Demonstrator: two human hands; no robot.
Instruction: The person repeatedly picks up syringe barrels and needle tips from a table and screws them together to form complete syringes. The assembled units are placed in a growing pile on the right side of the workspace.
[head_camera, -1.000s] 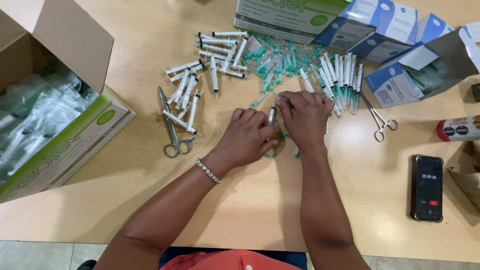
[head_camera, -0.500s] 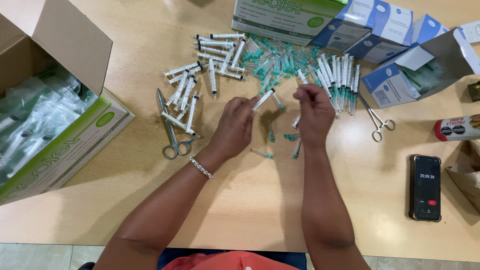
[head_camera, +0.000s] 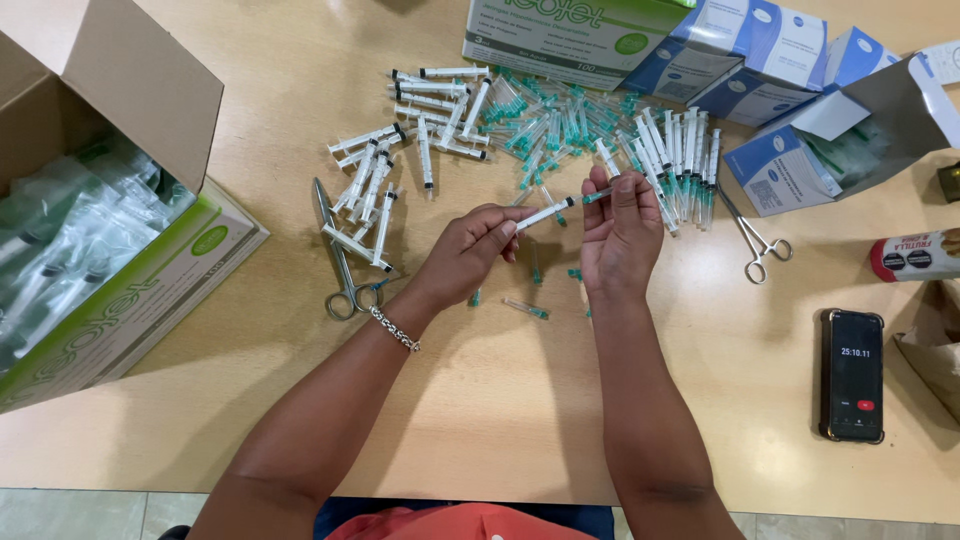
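Note:
My left hand (head_camera: 468, 252) holds a white syringe (head_camera: 545, 213) by its barrel above the wooden table (head_camera: 500, 400). My right hand (head_camera: 618, 228) pinches a capped teal needle (head_camera: 598, 195) just off the syringe's tip. Beyond my hands lies a heap of teal-capped needles (head_camera: 545, 125). To its left are loose bare syringes (head_camera: 385, 180), to its right a row of syringes fitted with needles (head_camera: 680, 160). A few capped needles (head_camera: 527, 308) lie below my hands.
Scissors (head_camera: 338, 255) lie left of my hand, metal forceps (head_camera: 752, 238) to the right. An open carton of wrapped syringes (head_camera: 90, 240) stands at far left. Green and blue boxes (head_camera: 700, 50) line the back. A black phone (head_camera: 852, 375) lies at right.
My hands have lifted off the table, the left holding a syringe and the right a capped needle, and have moved the two close together.

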